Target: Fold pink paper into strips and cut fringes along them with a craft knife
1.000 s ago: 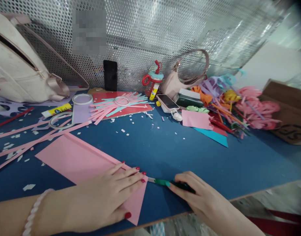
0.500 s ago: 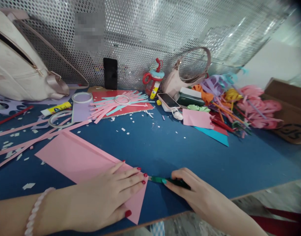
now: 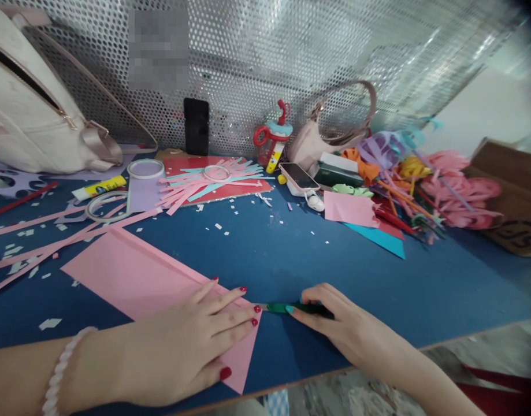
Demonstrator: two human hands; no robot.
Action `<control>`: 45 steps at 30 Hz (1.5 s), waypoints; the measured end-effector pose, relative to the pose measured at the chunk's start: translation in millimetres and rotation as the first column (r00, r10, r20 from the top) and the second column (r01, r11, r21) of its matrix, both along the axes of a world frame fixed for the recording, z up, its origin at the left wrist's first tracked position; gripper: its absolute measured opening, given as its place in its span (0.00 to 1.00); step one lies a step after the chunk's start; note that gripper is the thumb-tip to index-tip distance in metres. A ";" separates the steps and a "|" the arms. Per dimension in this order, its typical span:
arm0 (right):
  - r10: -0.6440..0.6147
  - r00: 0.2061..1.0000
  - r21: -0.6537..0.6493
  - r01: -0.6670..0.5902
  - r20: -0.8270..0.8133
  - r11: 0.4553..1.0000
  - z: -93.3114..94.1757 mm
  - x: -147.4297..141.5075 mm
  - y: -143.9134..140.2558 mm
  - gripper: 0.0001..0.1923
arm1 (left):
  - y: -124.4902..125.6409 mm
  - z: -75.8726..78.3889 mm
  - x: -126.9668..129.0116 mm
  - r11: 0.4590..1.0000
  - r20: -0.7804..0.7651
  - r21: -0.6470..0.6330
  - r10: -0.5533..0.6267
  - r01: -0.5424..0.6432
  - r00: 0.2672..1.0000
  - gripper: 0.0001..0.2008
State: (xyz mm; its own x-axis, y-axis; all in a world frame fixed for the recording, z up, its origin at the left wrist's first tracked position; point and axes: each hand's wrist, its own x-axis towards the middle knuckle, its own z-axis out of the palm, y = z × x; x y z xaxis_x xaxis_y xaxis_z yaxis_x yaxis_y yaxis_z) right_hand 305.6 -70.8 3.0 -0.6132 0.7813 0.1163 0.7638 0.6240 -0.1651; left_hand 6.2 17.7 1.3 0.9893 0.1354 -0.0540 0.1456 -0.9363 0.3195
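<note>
One pink sheet [image 3: 148, 276] lies at the near left of the bench [image 3: 378, 286], its long axis slanting from far left to near right. The left hand [image 3: 178, 346] rests palm down over its right part, fingers slightly spread. To the right, the right hand [image 3: 341, 318] grips one green-handled cutter [image 3: 277, 308], which lies left to right, blade pointing left at the sheet's right corner. Farther off I see three white rings [image 3: 104, 219], two glue sticks [image 3: 103, 188] and two phones [image 3: 196, 126], one upright.
</note>
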 end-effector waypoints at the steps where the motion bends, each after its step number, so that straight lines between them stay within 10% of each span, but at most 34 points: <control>1: 0.009 1.000 -0.001 -0.009 -0.006 1.000 -0.8 -0.4 2.1 0.19 | 0.2 -0.1 0.0 1.000 0.008 0.008 -0.003 0.003 1.000 0.27; 20: 0.112 0.994 -0.064 -0.112 -0.013 0.992 -8.2 -9.2 37.4 0.24 | -0.2 1.6 0.0 0.999 -0.003 0.024 -0.024 0.024 1.000 0.27; 27: 0.119 0.993 -0.071 -0.119 -0.007 0.990 -4.3 -12.9 42.4 0.25 | 6.7 5.9 -25.5 0.972 -0.129 0.022 0.236 -0.235 0.963 0.37; 45: 0.171 0.984 -0.055 -0.169 0.042 0.984 -0.1 -29.8 61.8 0.24 | 1.5 -0.9 -33.5 0.920 -0.107 -0.049 0.383 -0.389 0.918 0.38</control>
